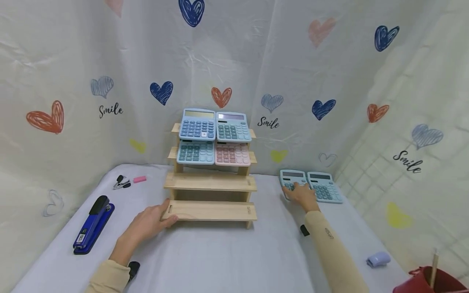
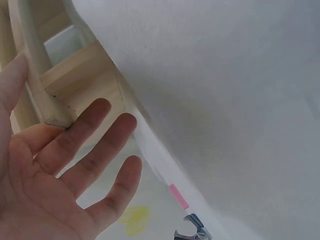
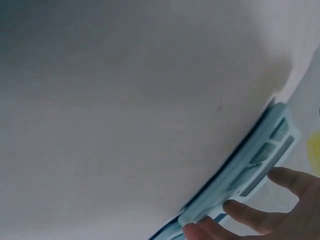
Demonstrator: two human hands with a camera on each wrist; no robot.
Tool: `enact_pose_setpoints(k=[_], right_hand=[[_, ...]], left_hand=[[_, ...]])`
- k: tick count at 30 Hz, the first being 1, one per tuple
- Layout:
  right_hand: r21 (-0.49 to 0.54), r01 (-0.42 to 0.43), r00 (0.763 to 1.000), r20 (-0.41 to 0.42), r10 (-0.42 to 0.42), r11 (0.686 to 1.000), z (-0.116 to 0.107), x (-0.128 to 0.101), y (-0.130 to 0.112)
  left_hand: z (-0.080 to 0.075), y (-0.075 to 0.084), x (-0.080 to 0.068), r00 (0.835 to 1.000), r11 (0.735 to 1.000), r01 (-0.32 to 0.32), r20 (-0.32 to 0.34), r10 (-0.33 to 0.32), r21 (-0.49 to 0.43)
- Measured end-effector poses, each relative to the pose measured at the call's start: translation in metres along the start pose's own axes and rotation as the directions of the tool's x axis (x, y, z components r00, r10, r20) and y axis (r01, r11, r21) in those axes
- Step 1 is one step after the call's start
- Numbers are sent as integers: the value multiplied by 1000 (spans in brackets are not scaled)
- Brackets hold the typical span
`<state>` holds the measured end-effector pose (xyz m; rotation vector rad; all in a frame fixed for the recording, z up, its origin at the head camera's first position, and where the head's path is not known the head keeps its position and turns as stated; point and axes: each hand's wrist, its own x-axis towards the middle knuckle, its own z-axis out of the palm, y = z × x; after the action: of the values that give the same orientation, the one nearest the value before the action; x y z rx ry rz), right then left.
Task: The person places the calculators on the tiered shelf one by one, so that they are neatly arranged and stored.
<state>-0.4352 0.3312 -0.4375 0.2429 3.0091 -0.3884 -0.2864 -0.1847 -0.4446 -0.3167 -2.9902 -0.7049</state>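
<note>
My left hand (image 1: 150, 221) pinches the left end of the lowest board of a stepped wooden rack (image 1: 210, 210) between thumb and forefinger. The left wrist view shows its other fingers (image 2: 97, 160) spread away from the wood. On the rack's top step lean a blue calculator (image 1: 198, 124) and a pale blue one (image 1: 233, 127). Below them are a teal calculator (image 1: 196, 152) and a pink calculator (image 1: 242, 154). To the right, my right hand (image 1: 304, 197) reaches over a teal calculator (image 1: 293, 176), its fairly straight fingers touching it. Another teal calculator (image 1: 325, 187) lies right beside that one.
A blue stapler (image 1: 93, 226), a staple remover (image 1: 122, 182) and a pink eraser (image 1: 139, 179) lie left of the rack. Near my right forearm is a small black object (image 1: 304, 230). Farther right are a lavender object (image 1: 378, 259) and a red container (image 1: 421, 280).
</note>
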Motion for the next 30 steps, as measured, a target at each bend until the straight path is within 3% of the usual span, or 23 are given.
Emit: enact_pose_setpoints(k=[10, 18, 25, 30], right_hand=[[59, -73, 996, 54, 70, 996, -1, -5, 14], [-45, -37, 997, 65, 39, 998, 0, -7, 5], [-2, -44, 993, 111, 43, 999, -1, -14, -2], [-67, 24, 994, 105, -17, 997, 1, -20, -8]], left_hand=[[7, 3, -1, 1000, 1000, -10, 3, 10, -3], [1, 5, -2, 1000, 1000, -6, -1, 6, -5], [-2, 4, -2, 1000, 1000, -10, -2, 10, -3], [-3, 2, -2, 1000, 1000, -5, 0, 5, 6]])
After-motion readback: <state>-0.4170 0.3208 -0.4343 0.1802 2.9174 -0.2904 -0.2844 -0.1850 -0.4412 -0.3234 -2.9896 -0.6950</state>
